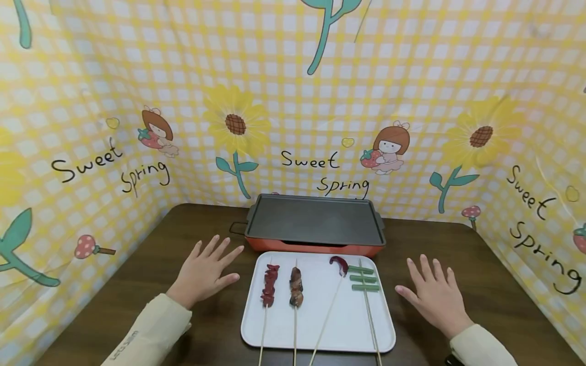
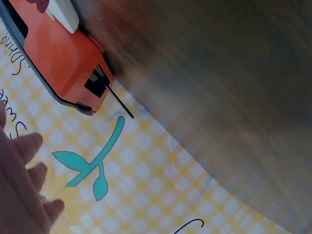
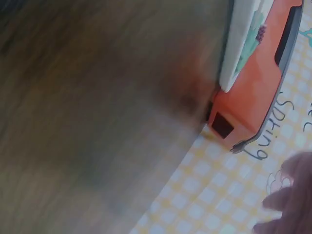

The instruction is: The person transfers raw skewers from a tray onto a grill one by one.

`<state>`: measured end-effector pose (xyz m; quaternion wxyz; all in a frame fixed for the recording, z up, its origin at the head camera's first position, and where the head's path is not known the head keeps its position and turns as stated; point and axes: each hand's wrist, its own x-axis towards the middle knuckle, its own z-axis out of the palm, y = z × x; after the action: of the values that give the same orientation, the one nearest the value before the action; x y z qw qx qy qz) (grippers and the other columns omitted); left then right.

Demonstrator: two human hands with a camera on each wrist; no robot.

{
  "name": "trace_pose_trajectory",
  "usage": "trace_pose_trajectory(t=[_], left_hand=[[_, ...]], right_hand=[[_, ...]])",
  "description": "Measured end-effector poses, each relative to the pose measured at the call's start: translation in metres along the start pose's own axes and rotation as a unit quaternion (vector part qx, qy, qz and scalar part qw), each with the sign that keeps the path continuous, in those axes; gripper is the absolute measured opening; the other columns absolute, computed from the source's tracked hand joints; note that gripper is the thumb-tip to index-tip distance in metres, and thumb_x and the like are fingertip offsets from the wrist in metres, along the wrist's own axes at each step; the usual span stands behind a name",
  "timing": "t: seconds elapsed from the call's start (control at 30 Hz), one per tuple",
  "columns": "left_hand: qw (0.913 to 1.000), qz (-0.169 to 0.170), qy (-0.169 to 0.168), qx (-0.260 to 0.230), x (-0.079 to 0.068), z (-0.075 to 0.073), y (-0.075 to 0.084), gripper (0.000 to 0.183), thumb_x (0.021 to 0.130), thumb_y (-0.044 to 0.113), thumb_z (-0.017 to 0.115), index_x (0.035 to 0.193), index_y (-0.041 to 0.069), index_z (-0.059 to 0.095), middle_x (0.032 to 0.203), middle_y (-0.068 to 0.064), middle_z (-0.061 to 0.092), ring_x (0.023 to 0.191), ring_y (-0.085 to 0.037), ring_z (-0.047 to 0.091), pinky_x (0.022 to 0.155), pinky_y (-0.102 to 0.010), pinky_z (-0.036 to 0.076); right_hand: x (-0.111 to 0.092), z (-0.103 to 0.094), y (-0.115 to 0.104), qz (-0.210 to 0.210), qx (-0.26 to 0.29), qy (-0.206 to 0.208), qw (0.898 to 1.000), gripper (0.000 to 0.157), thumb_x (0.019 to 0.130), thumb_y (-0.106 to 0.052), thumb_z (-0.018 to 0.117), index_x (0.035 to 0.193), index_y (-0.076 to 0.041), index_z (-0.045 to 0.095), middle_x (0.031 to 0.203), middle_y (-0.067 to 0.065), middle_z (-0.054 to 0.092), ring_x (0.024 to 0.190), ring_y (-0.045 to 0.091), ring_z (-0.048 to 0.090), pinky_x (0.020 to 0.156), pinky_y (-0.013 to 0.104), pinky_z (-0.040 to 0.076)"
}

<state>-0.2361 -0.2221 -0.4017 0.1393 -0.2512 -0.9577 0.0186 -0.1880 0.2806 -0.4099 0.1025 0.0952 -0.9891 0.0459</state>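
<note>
The red meat skewer (image 1: pixel 269 287), aligned lengthwise toward the griddle (image 1: pixel 316 218), is positioned nearer the left hand (image 1: pixel 203 274) than the right hand (image 1: pixel 435 295), both spread and empty.

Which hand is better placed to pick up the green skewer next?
Right, I'd say: the right hand is empty, fingers spread, beside the tray on the green skewer's side. The left hand, also empty, is beyond the opposite edge.
</note>
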Motion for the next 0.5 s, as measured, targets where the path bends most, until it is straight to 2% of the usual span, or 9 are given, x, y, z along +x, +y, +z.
trace_pose_trajectory(t=[0.1,0.23,0.3,0.37,0.4,0.43,0.47,0.5], left_hand=[[0.9996,0.018,-0.011,-0.017,0.0,0.001,0.0,0.064,0.095,0.056,0.045,0.145,0.016,0.044,0.146,-0.02,0.041,0.137,-0.041,0.03,0.106,-0.061,0.022],[0.9982,0.046,-0.032,-0.022,-0.002,0.003,0.003,0.061,0.094,0.05,0.051,0.144,0.015,0.047,0.145,-0.02,0.042,0.136,-0.041,0.032,0.105,-0.061,0.025],[0.9963,0.065,-0.05,-0.024,-0.003,0.005,0.006,0.061,0.094,0.052,0.049,0.143,0.016,0.048,0.145,-0.019,0.043,0.136,-0.04,0.032,0.104,-0.062,0.025],[0.993,0.089,-0.072,-0.029,-0.004,0.007,0.009,0.061,0.095,0.054,0.047,0.142,0.015,0.049,0.144,-0.017,0.044,0.136,-0.04,0.033,0.103,-0.062,0.026],[0.991,0.101,-0.082,-0.034,-0.003,0.008,0.011,0.061,0.095,0.055,0.046,0.141,0.015,0.05,0.144,-0.017,0.045,0.136,-0.04,0.034,0.103,-0.062,0.026],[0.989,0.11,-0.092,-0.038,-0.002,0.009,0.012,0.061,0.095,0.055,0.045,0.141,0.015,0.05,0.144,-0.016,0.046,0.136,-0.04,0.034,0.103,-0.062,0.026],[0.9871,0.115,-0.102,-0.046,-0.001,0.011,0.014,0.061,0.096,0.054,0.045,0.141,0.014,0.05,0.144,-0.015,0.046,0.136,-0.039,0.033,0.104,-0.062,0.026],[0.9855,0.118,-0.11,-0.054,0.001,0.012,0.015,0.06,0.096,0.053,0.045,0.142,0.014,0.05,0.144,-0.014,0.046,0.136,-0.039,0.033,0.104,-0.062,0.025]], right_hand=[[0.003,-0.003,-0.006,0.019,-0.002,0.015,1.0,0.077,0.096,-0.059,0.041,0.137,0.006,0.047,0.137,0.038,0.04,0.121,0.058,0.038,0.099,0.07,0.016],[0.0,-0.007,-0.017,0.019,0.004,0.038,0.999,0.067,0.097,-0.053,0.045,0.124,0.006,0.06,0.122,0.03,0.058,0.104,0.045,0.061,0.098,0.071,0.017],[-0.002,-0.007,-0.022,0.018,0.021,0.035,0.999,0.059,0.096,-0.049,0.05,0.118,0.005,0.065,0.112,0.024,0.066,0.096,0.037,0.066,0.097,0.07,0.022],[-0.005,-0.007,-0.026,0.038,0.088,0.002,0.995,0.052,0.094,-0.044,0.056,0.113,0.003,0.068,0.104,0.018,0.07,0.09,0.031,0.069,0.093,0.062,0.037],[-0.005,-0.007,-0.027,0.054,0.145,-0.023,0.988,0.048,0.093,-0.039,0.06,0.111,0.004,0.069,0.098,0.017,0.071,0.085,0.029,0.069,0.088,0.056,0.043],[-0.006,-0.006,-0.029,0.074,0.206,-0.047,0.975,0.044,0.092,-0.035,0.063,0.11,0.005,0.069,0.093,0.016,0.072,0.081,0.028,0.07,0.082,0.051,0.049],[-0.007,-0.006,-0.03,0.097,0.265,-0.07,0.957,0.041,0.09,-0.03,0.065,0.108,0.007,0.069,0.088,0.015,0.072,0.076,0.026,0.069,0.075,0.045,0.052],[-0.007,-0.005,-0.031,0.119,0.323,-0.092,0.934,0.038,0.089,-0.025,0.067,0.106,0.009,0.068,0.084,0.014,0.071,0.07,0.024,0.068,0.067,0.041,0.054]])
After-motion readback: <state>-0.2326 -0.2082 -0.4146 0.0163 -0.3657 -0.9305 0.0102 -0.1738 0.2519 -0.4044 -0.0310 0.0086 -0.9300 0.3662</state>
